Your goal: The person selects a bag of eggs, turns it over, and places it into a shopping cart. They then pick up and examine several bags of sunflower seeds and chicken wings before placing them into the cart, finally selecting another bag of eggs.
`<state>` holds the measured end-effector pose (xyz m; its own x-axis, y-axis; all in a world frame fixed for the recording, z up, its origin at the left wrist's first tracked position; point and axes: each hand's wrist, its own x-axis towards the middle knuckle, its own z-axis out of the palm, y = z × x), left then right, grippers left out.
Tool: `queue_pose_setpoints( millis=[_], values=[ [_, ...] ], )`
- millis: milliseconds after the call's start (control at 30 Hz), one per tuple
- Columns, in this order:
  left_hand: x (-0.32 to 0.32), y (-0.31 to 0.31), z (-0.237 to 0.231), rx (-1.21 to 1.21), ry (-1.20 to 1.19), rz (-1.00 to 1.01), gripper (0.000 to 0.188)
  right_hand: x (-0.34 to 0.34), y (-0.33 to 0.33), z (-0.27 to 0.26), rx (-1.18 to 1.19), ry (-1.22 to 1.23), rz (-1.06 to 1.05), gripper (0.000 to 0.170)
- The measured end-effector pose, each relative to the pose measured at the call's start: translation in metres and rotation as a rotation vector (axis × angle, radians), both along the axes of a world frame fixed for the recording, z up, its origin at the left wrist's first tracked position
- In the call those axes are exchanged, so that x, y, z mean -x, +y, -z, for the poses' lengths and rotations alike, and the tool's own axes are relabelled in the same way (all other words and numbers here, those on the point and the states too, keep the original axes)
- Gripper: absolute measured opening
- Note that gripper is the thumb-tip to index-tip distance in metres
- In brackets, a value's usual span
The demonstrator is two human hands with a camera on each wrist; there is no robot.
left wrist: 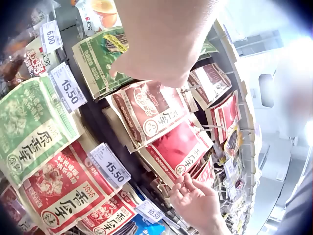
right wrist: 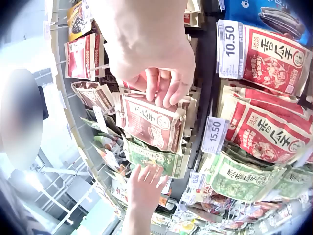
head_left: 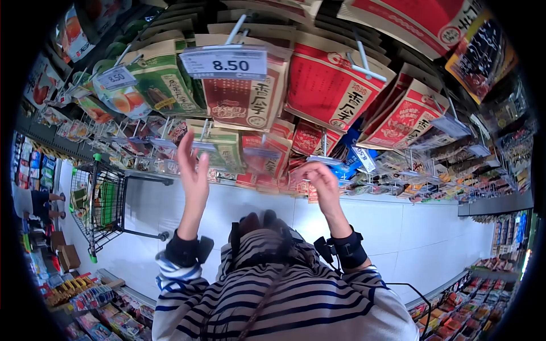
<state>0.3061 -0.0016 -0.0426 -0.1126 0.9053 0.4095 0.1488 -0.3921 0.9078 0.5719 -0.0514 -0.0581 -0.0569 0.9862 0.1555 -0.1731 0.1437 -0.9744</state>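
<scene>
My left hand [head_left: 194, 170] is raised before the rack with its fingers extended, near a green seed packet [head_left: 227, 149] in the head view. The right hand [head_left: 323, 184] hovers further right with loosely bent fingers and nothing in them. Above and between the hands hangs a brown seed packet [head_left: 242, 96] behind a price tag [head_left: 227, 62] reading 8.50. Beside it hangs a red seed packet [head_left: 330, 82]. From the right wrist, that hand's fingers [right wrist: 168, 88] overlap the top of the brown packet [right wrist: 151, 120]. In the left wrist view, the thumb overlaps a green packet [left wrist: 95, 63].
Metal hooks [head_left: 364, 65] jut out from the rack. A blue packet [head_left: 350, 162] hangs in the lower row. At left on the pale floor [head_left: 375, 227] stands a black and green shopping cart [head_left: 108, 199]. Another person [head_left: 40, 204] is at the far left. Low shelves [head_left: 466, 301] stand behind.
</scene>
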Motion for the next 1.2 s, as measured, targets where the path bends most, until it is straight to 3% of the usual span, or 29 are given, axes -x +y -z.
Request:
queue_pose_setpoints(
  millis=[67, 200, 300, 333, 467, 600, 733, 867, 1033, 1167, 1200],
  values=[
    [0.0, -0.016, 0.0, -0.022, -0.033, -0.034, 0.052, 0.003, -0.001, 0.011, 0.02, -0.033, -0.115, 0.03],
    [-0.001, -0.046, 0.005, 0.07, -0.078, -0.002, 0.058, 0.017, -0.009, 0.014, -0.015, -0.041, -0.104, 0.058],
    [-0.003, -0.063, 0.012, 0.112, -0.064, 0.013, 0.065, 0.029, -0.022, 0.021, -0.067, -0.03, -0.075, 0.056],
    [-0.003, -0.07, 0.017, 0.125, -0.052, 0.003, 0.067, 0.029, -0.028, 0.015, -0.09, -0.133, -0.148, 0.055],
    [0.0, -0.105, 0.037, 0.261, -0.145, 0.041, 0.065, 0.043, -0.058, 0.026, -0.007, 0.007, -0.216, 0.055],
    [0.009, -0.158, 0.056, 0.295, -0.166, 0.003, 0.063, 0.051, -0.091, 0.028, -0.108, -0.156, -0.211, 0.06],
    [0.021, -0.205, 0.08, 0.365, -0.217, -0.081, 0.064, 0.057, -0.138, 0.049, 0.046, -0.11, -0.154, 0.068],
    [0.017, -0.239, 0.091, 0.451, -0.261, -0.128, 0.065, 0.048, -0.177, 0.063, 0.195, -0.226, -0.126, 0.066],
    [-0.001, -0.252, 0.087, 0.494, -0.256, -0.045, 0.066, 0.03, -0.197, 0.054, 0.197, -0.237, -0.072, 0.066],
    [-0.021, -0.246, 0.087, 0.484, -0.31, -0.015, 0.054, 0.014, -0.2, 0.064, 0.232, -0.128, -0.022, 0.062],
    [-0.027, -0.242, 0.085, 0.506, -0.218, 0.043, 0.051, 0.008, -0.199, 0.07, 0.25, -0.082, -0.003, 0.059]
  ],
)
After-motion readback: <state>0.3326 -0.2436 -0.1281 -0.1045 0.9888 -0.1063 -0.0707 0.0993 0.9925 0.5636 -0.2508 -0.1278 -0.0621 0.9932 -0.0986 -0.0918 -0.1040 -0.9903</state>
